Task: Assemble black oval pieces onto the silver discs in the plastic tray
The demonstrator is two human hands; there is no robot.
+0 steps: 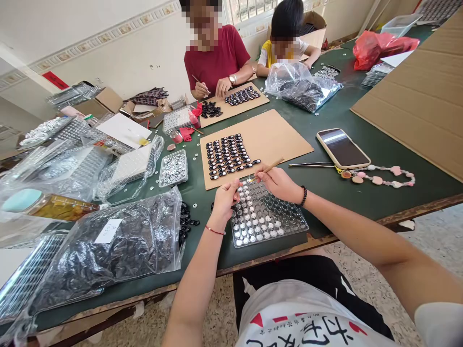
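My left hand (226, 200) is pinched at the left rim of a clear plastic tray (292, 226); whatever sits between its fingertips is too small to make out. In my right hand (278, 184) is a slim wooden-handled brush (274, 165), its tip pointing left toward the left fingertips. Round white pieces (249, 219) fill the tray's left and front cells, while cells at its right show no white piece. Beyond the hands, a cardboard sheet (275, 132) bears rows of black oval pieces (226, 152) with shiny pale centres.
A small box of white discs (174, 167) stands left of the cardboard. Further left lies a large bag of black pieces (119, 236). A phone (343, 147), tweezers (311, 165) and a beaded strap (387, 178) lie right. Two people sit across; one works over another cardboard sheet (249, 107).
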